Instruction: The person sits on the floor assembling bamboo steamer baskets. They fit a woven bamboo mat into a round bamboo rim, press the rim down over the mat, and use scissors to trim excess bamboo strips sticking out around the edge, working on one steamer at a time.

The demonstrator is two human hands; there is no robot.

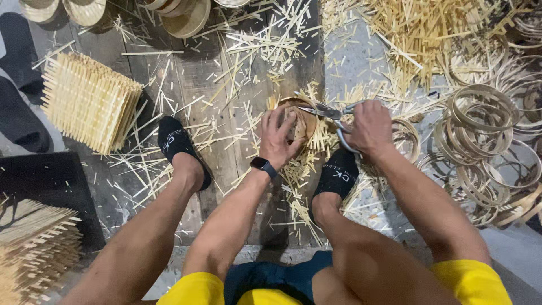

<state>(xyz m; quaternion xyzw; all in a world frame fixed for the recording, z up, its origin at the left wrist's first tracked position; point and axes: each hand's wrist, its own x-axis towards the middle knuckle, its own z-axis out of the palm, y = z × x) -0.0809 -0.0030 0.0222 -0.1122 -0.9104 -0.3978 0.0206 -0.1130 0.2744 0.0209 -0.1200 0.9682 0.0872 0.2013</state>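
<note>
My left hand [278, 135] presses down on a small round woven bamboo piece with a hoop rim [305, 117], held between my feet. A black smartwatch [263, 166] sits on that wrist. My right hand [370, 127] grips metal scissors [327, 112], whose blades reach left over the edge of the round piece. Both feet wear black socks: the left foot [176, 144] on the wooden boards, the right foot [337, 172] just under the scissors hand. Cut bamboo slivers [299, 175] lie heaped under the work.
A stack of square woven bamboo mats [90, 101] lies at the left, another stack [34, 243] at the lower left. Several loose bamboo hoops [485, 141] pile up on the right. Finished round pieces [186, 17] line the top edge. Bamboo strips [418, 34] litter the floor.
</note>
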